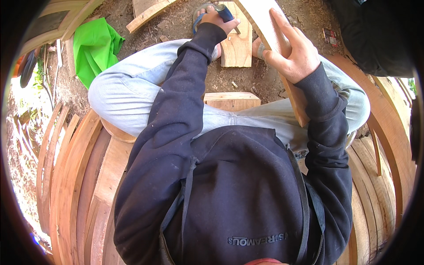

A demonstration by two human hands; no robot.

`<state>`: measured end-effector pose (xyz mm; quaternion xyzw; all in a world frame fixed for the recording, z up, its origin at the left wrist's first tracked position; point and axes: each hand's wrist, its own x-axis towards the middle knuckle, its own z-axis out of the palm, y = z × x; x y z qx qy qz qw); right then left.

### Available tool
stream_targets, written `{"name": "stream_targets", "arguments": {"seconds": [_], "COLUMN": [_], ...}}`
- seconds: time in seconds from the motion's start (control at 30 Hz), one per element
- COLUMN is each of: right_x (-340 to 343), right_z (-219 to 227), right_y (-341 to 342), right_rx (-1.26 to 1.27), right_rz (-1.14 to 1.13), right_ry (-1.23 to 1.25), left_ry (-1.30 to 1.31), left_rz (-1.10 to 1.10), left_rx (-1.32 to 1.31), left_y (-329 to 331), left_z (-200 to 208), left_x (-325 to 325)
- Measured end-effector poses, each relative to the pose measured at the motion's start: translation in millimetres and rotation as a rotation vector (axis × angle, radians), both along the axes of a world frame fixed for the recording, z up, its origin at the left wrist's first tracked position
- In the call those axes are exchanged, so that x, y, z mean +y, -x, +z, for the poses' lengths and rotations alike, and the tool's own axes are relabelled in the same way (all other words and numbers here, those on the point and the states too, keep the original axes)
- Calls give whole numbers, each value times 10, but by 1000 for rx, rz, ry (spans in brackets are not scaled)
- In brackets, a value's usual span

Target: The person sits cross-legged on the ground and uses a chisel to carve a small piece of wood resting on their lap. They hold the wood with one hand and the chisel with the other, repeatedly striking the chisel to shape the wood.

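My left hand (214,20) is closed round a short tool with a dark blue handle (224,13). A thin metal shaft (237,30) shows below the fingers, over a flat wooden block (236,51) on the ground between my feet. The tool's tip is too small to make out. My right hand (293,55) grips a long wooden plank (266,20), thumb on one side and fingers stretched along its face. This plank slants from the top edge down to my lap, where its lower end (299,108) rests near my right thigh.
Another wooden block (232,101) lies just before my lap. A bright green cloth (95,48) hangs at the left. Curved wooden pieces (73,176) stand in rows at my left, with more curved boards (391,123) at my right. Wood chips litter the dirt ground (176,20).
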<state>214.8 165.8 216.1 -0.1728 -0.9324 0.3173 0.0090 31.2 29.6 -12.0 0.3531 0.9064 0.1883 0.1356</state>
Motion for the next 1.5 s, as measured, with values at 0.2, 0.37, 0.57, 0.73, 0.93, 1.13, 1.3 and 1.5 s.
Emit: {"name": "stream_targets", "arguments": {"seconds": [0.2,0.37,0.57,0.73,0.93,1.13,1.3,1.5], "right_x": [-6,-79,-98,-131,-140,-268,-23,-66], "right_z": [14,365,193,529,107,651,178,369], "right_y": [-3,26,-54,78,39,97,-79,1], "right_rx": [19,439,50,131,-233,342,-4,219], "right_rz": [55,77,30,-40,39,157,60,44], "right_ry": [42,187,3,-98,-172,-142,55,66], "left_ry": [-57,-69,-486,-210,-743,-663,-298,-300], "left_rz": [-68,-68,36,-78,-95,116,-53,360], "left_rx": [-89,-64,-323,-135,-260,-449,-33,-775], "left_y": [-40,-224,-263,-214,-233,-258,-204,259], "left_z": [416,656,189,356,111,-709,299,-4], "left_x": [-24,104,282,375,490,158,411,-291]}}
